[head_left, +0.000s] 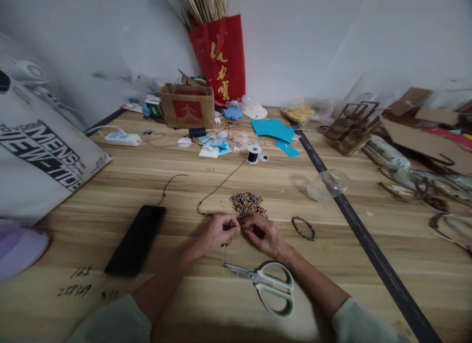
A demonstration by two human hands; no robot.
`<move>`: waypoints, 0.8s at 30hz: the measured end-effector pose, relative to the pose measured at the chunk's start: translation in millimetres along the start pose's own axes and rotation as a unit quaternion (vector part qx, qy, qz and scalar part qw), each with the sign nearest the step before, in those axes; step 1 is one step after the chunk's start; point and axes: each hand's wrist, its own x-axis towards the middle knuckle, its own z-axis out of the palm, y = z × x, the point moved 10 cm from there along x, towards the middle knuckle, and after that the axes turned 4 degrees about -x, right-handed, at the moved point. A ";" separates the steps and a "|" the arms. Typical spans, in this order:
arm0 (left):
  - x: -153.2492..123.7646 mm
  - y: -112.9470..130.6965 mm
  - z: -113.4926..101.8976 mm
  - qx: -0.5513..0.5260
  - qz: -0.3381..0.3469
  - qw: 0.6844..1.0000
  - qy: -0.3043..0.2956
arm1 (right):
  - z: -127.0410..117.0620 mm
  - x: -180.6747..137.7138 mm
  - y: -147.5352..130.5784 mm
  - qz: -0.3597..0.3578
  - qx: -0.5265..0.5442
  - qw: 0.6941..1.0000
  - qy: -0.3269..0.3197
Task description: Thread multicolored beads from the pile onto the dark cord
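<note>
My left hand [221,231] is closed in a pinch at the table's middle, holding a black cord [225,177]. That cord runs back to a small spool [253,154], and a row of colourful beads [201,210] is threaded on it beside the hand. Fingertip to fingertip with it, my right hand [266,235] pinches too; what lies in its fingers is too small to make out. Just beyond both hands spreads a pile of mixed beads [248,204]. A finished-looking bead bracelet [304,228] lies to the right. Scissors [263,283] with pale green handles rest nearer me.
A black phone [136,240] lies at left, near a short loose cord [164,188]. A clear round container [328,184] stands right. Behind are a cardboard box [188,107], a red bag [224,57] and blue sheets [273,130]. Wicker pieces [352,129] clutter the right side.
</note>
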 end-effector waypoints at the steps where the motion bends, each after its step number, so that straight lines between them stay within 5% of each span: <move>1: 0.0 0.0 0.2 0.004 0.000 1.000 -0.001 | 0.3 0.1 -0.5 -0.002 0.000 1.000 -0.002; 24: -0.6 6.2 1.5 0.053 0.005 0.999 0.010 | 3.5 1.6 -3.9 -0.010 -0.004 1.000 -0.021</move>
